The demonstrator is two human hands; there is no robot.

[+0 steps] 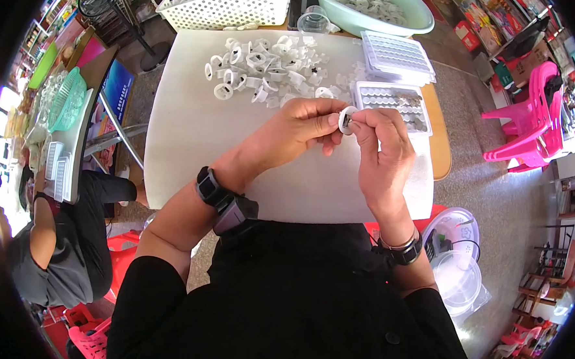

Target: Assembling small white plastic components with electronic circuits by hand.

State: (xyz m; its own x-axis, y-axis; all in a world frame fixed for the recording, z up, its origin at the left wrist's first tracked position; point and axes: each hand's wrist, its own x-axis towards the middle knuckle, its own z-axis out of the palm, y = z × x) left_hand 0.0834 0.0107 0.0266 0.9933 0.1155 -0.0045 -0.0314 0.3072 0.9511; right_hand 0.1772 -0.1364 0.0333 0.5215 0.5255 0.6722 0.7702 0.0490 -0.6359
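My left hand (296, 131) pinches a small white round plastic part (344, 121) with a dark centre, above the right half of the white table (236, 157). From the other side, the fingertips of my right hand (388, 149) close on the same part near its dark middle. Whether they hold a separate small piece there is too small to tell. Beyond my hands lies a loose pile of similar white plastic parts (267, 68), several with dark centres. A white ridged tray (423, 125) with small dark bits in it stands just past my right hand.
Stacked white trays (398, 55) lie at the far right. Behind the table are a white perforated basket (225, 10) and a pale green basin (418, 20), both full of parts, with a clear cup (314, 20) between them. A person (69, 246) sits at the left.
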